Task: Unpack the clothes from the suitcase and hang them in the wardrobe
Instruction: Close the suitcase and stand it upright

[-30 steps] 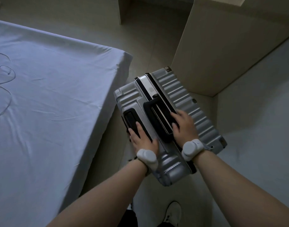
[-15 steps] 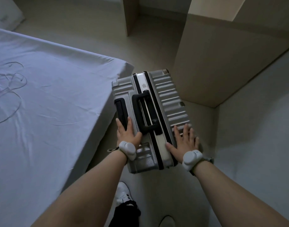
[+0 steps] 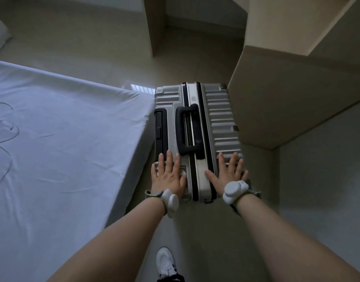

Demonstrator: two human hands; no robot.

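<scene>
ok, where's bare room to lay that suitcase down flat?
Widest bare patch: the white-sheeted bed, right of the thin cable looped at its left edge. Also beige floor beyond the silver ribbed suitcase, toward the far wall. Crowded: the suitcase stands in the gap between bed and beige wooden cabinet.

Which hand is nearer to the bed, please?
Left. The left hand lies flat on the suitcase near the edge beside the bed; the right hand lies flat on the suitcase's other side, away from the bed.

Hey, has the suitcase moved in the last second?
Yes. The suitcase has turned: its near end swung toward the bed, so it now lies closer to parallel with the bed's edge.
</scene>
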